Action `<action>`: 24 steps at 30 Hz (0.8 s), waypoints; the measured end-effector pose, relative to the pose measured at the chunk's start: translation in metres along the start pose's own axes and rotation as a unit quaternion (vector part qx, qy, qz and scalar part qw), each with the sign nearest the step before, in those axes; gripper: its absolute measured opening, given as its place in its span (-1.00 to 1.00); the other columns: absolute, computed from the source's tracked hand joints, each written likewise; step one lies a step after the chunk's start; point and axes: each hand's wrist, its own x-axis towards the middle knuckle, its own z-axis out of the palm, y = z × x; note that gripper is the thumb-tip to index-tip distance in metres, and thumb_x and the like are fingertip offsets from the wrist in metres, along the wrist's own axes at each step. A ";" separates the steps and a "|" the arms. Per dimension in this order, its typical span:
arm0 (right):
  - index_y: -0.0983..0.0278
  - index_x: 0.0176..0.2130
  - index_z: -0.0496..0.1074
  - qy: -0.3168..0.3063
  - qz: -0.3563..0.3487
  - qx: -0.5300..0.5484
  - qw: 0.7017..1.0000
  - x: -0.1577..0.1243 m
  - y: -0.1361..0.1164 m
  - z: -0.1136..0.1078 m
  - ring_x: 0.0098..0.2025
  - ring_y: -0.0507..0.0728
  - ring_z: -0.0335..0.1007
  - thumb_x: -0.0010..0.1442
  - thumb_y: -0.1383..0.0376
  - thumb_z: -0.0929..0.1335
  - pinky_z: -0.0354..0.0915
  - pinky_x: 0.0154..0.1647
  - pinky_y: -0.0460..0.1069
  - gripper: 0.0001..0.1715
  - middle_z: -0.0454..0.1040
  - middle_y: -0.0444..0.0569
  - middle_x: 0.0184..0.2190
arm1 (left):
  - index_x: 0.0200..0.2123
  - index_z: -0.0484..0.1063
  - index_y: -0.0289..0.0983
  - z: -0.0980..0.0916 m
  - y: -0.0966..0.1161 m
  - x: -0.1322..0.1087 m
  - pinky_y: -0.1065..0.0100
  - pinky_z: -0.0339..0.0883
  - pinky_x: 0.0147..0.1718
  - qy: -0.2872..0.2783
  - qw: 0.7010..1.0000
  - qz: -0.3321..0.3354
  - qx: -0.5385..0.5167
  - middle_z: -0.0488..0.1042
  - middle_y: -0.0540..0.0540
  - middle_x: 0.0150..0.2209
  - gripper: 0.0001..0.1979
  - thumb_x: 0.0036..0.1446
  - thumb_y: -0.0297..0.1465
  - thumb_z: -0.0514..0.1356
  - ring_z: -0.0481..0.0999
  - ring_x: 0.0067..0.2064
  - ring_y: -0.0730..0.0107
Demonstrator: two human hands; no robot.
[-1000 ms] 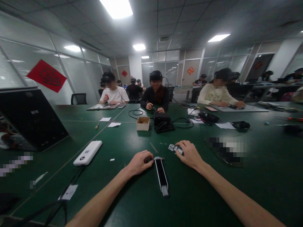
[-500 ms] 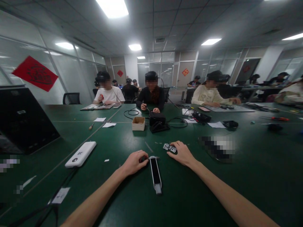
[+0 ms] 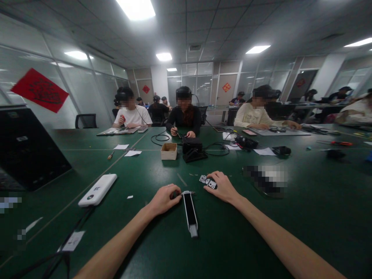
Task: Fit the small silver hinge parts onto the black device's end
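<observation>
On the green table, my left hand (image 3: 165, 199) is closed, thumb and fingers curled around a small dark thing I cannot make out. Its fingertips are at the top end of a long narrow tool (image 3: 190, 213) with a black flat middle, a white frame, a thin metal crossbar and a grey lower end. To the right, my right hand (image 3: 222, 186) pinches a small silver hinge-like metal piece (image 3: 207, 181) with holes, low over or on the table. Part of this piece is covered by the fingers.
A white power bank (image 3: 98, 190) with a dark cable lies left. Ahead are a small cardboard box (image 3: 169, 151), a black device on a stand (image 3: 193, 149) and cables. A black HP-marked case (image 3: 29, 147) stands far left. Several people sit across the table.
The hinge-like piece has turned slightly in my right hand. My left hand keeps its place at the tool's top end. The whole view has shifted a little.
</observation>
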 end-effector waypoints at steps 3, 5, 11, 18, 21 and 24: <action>0.23 -0.02 0.36 -0.003 -0.013 -0.010 1.000 0.000 -0.001 0.000 -0.06 0.22 0.21 0.11 0.05 0.33 0.20 -0.08 0.12 -0.50 0.33 0.06 -0.08 | -0.27 0.43 -0.25 0.000 0.000 0.000 0.42 0.25 -0.40 -0.001 1.000 -0.001 -0.001 0.40 -0.01 -0.35 -0.85 0.13 -0.34 0.12 0.36 -0.40 0.44; 0.23 0.01 0.34 -0.001 -0.017 -0.017 1.000 -0.001 -0.002 0.000 -0.05 0.22 0.20 0.11 0.08 0.33 0.19 -0.07 0.11 -0.49 0.32 0.07 -0.07 | -0.27 0.43 -0.25 0.000 0.000 0.000 0.42 0.27 -0.39 0.001 1.000 -0.001 -0.003 0.41 -0.01 -0.35 -0.86 0.13 -0.35 0.12 0.36 -0.39 0.43; 0.24 -0.06 0.36 -0.003 -0.046 -0.022 0.999 -0.002 -0.005 -0.002 -0.03 0.22 0.17 0.03 0.34 0.31 0.16 -0.05 0.11 -0.58 0.31 0.05 -0.06 | -0.28 0.43 -0.25 0.001 -0.001 0.000 0.43 0.28 -0.38 0.004 1.000 0.002 -0.003 0.41 -0.01 -0.36 -0.87 0.12 -0.36 0.12 0.36 -0.39 0.43; 0.25 -0.31 0.40 0.009 -0.062 -0.007 0.998 -0.003 -0.007 -0.004 -0.04 0.21 0.17 0.06 0.36 0.30 0.17 -0.07 0.12 -0.87 0.34 0.03 -0.11 | -0.28 0.43 -0.25 0.000 0.000 0.000 0.43 0.26 -0.40 0.006 1.000 0.006 -0.004 0.42 -0.01 -0.35 -0.86 0.13 -0.35 0.12 0.37 -0.40 0.44; 0.26 -0.32 0.40 0.006 -0.067 0.002 0.998 -0.003 -0.007 -0.005 -0.04 0.20 0.18 0.08 0.34 0.31 0.18 -0.07 0.11 -0.90 0.34 0.03 -0.12 | -0.28 0.43 -0.25 0.000 0.000 0.000 0.43 0.25 -0.40 0.005 1.000 0.002 -0.001 0.41 -0.01 -0.36 -0.86 0.13 -0.35 0.12 0.36 -0.40 0.44; 0.26 -0.34 0.40 0.010 -0.076 0.005 0.997 -0.002 -0.006 -0.004 -0.03 0.19 0.18 0.08 0.32 0.32 0.18 -0.06 0.11 -0.93 0.35 0.02 -0.13 | -0.26 0.43 -0.25 0.000 -0.001 0.000 0.42 0.24 -0.39 0.000 1.000 -0.004 -0.001 0.41 -0.01 -0.36 -0.84 0.14 -0.33 0.11 0.37 -0.39 0.43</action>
